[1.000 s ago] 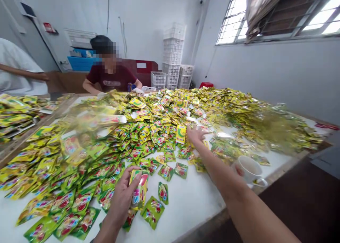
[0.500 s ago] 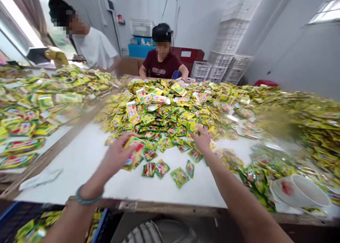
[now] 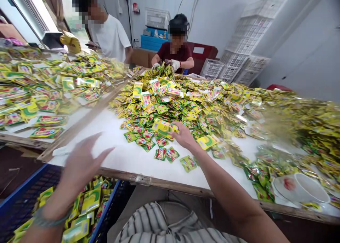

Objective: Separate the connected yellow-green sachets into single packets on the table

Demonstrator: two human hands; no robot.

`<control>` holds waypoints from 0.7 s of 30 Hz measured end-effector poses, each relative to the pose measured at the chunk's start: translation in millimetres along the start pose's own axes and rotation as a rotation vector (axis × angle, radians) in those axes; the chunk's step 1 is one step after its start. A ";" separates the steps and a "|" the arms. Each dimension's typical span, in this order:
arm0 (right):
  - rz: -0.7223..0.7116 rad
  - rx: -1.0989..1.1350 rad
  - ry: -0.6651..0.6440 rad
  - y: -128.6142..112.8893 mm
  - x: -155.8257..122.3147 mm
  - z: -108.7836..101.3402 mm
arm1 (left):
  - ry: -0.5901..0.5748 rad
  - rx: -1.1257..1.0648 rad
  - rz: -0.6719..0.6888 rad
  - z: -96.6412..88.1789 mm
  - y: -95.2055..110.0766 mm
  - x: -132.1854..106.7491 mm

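My right hand (image 3: 183, 134) grips the end of a yellow-and-green packet (image 3: 162, 127) above the front of a big heap of small sachets (image 3: 170, 110). Blurred by motion, my left hand (image 3: 82, 161) is over the table's front left edge, fingers spread and nothing in them. Below it stands a blue crate (image 3: 113, 204) holding many larger packets (image 3: 90, 200). A few small green sachets (image 3: 172, 154) lie loose on the white tabletop (image 3: 132, 161), and another yellow packet (image 3: 207, 142) rests just right of my right wrist.
A wooden strip (image 3: 87, 119) divides this table from one at left covered in packets. A white cup (image 3: 300, 188) lies tilted at the right front. Across the heap, a gloved co-worker (image 3: 174, 55) handles sachets; another person (image 3: 108, 38) stands left. White crates (image 3: 239, 48) are stacked behind.
My left hand has moved left and toward the crate, and the packet it held is gone from it. My right hand has shifted left with a packet. The co-worker's gloved hands now lift sachets.
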State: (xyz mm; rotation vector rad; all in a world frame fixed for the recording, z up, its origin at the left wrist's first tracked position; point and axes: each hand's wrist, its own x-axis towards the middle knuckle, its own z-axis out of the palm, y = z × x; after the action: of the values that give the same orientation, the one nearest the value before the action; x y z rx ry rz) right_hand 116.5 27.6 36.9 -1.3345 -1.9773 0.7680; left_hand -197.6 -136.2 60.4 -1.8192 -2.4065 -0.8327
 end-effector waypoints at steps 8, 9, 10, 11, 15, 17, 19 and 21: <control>0.019 0.147 -0.009 -1.5 -17.4 -40.8 | -0.056 -0.421 0.520 85.8 155.6 72.6; 0.063 0.189 -0.003 -1.2 -16.2 -42.8 | -0.066 -0.373 0.641 92.6 159.2 73.9; 0.113 0.271 -0.012 -1.2 -13.7 -42.9 | -0.094 -0.332 0.730 99.1 160.4 74.5; 0.163 0.384 -0.038 -1.3 -10.2 -41.3 | -0.131 -0.307 0.778 105.4 159.6 74.7; 0.259 0.705 -0.133 1.8 5.4 -26.9 | -0.245 -0.411 0.583 125.8 144.8 75.8; 0.207 0.593 -0.112 8.6 7.6 -20.2 | -0.255 -0.549 0.303 130.9 136.6 77.3; 0.077 0.299 -0.145 19.2 4.6 -13.2 | -0.272 -0.739 0.053 133.1 132.1 78.4; -0.095 -0.039 -0.235 31.4 -0.6 -4.2 | -0.330 -0.967 -0.082 134.5 132.3 78.4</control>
State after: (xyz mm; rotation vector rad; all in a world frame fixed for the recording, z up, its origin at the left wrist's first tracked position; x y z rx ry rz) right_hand 138.0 37.5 15.8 -1.2078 -2.2318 0.8780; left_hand -64.0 13.8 23.2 -2.2445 -2.4580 -2.1353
